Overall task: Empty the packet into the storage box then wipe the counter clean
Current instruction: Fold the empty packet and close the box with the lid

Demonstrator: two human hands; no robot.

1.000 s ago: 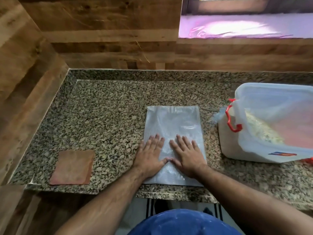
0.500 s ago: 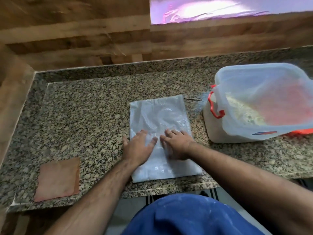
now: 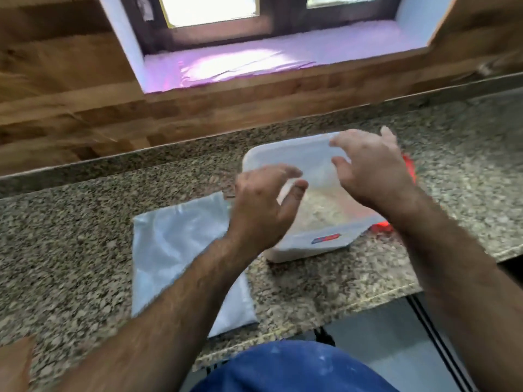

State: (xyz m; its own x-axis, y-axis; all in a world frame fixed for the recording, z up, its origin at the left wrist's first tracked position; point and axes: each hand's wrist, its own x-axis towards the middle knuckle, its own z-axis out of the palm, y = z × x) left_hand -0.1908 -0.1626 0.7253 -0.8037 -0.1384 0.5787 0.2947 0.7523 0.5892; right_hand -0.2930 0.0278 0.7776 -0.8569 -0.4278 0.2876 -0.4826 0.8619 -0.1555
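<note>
Though flat, packet [image 3: 181, 250] under left forearm.

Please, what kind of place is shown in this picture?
Most likely a home kitchen: a speckled granite counter along a wood-panelled wall under a window, with a plastic storage box of pale food on it.

Speckled granite counter [image 3: 85, 264], translucent plastic box [image 3: 311, 241] (glossy packet [image 3: 175, 250]), wood wall [image 3: 70, 80].
</note>
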